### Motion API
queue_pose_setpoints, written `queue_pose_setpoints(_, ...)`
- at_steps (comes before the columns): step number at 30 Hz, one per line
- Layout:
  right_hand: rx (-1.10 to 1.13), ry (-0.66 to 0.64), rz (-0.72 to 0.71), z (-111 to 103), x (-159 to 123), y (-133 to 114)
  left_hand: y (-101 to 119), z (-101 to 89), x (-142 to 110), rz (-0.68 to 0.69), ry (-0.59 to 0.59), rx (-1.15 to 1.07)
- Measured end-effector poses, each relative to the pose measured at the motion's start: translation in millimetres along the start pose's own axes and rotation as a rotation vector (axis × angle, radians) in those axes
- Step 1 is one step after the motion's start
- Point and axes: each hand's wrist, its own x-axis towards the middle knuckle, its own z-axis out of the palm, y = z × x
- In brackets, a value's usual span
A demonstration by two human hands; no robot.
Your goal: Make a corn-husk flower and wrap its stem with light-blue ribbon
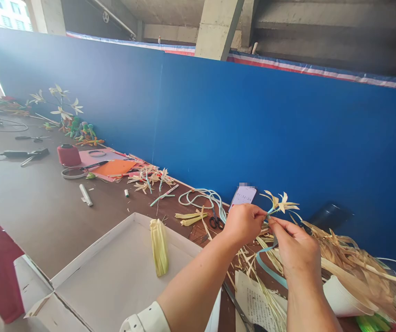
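My left hand point(243, 222) and my right hand point(296, 249) meet at the stem of a small pale straw flower point(280, 203), both pinched on it just below the petals. A light blue strip point(268, 268) runs from the stem down past my right wrist. Loose dried straw point(350, 258) lies heaped on the brown table right of my hands. A phone point(243, 195) leans against the blue wall just behind my left hand.
A flat white box lid point(115, 276) holds a yellow straw bundle point(159, 251). Black scissors point(216, 222), coiled pale blue cord point(201, 198), finished straw flowers point(149, 177), orange paper point(115, 167), a red spool point(68, 155) and a flower bouquet point(61, 103) line the blue wall point(253, 124).
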Motion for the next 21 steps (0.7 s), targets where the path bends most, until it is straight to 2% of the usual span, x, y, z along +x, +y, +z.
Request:
queue_pose_setpoints(8,0.034,-0.003,-0.03,-2.2,0.9,2.1,-2.7,4.9,-0.4,0.073,0.0,0.071)
queue_pose_setpoints(21,0.023,0.014,0.046,-5.2,-0.1,2.9,-1.8,7.2,-2.0,0.203,-0.028,0.158)
